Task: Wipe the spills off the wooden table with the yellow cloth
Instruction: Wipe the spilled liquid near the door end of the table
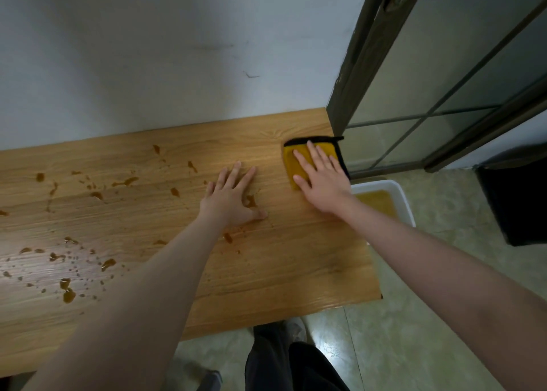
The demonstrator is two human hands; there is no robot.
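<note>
The wooden table runs from the left edge to the middle right, against a white wall. Brown spills dot its left and centre parts, with one blotch right beside my left hand. A folded yellow cloth with a black border lies at the table's far right corner. My right hand presses flat on the cloth, fingers spread and pointing away from me. My left hand rests flat on the bare wood to the left of the cloth, fingers apart, holding nothing.
A white tub holding brownish liquid stands on the floor just past the table's right edge. A dark-framed glass door rises behind the table's right corner. A black object sits on the tiled floor at far right. My legs show below the table's near edge.
</note>
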